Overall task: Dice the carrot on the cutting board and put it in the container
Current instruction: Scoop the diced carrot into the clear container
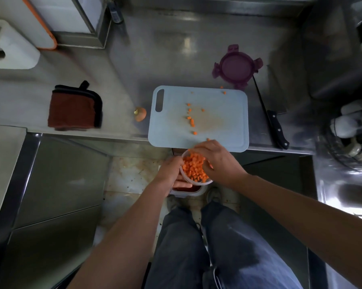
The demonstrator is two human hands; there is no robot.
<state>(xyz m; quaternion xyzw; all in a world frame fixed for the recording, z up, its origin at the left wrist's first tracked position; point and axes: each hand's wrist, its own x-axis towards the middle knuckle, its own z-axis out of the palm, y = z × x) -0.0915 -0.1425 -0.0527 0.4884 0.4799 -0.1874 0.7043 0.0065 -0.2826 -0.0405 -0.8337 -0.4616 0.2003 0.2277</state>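
A clear round container full of diced carrot hangs just below the counter's front edge. My left hand grips its left side. My right hand lies over the container's right rim with fingers curved at the near edge of the pale blue cutting board. Several loose carrot cubes are scattered over the board. A carrot end piece lies on the counter left of the board.
A black-handled knife lies right of the board, blade pointing away. A purple lid sits behind the board. A folded brown cloth lies at the left. A sink with dishes is at the right.
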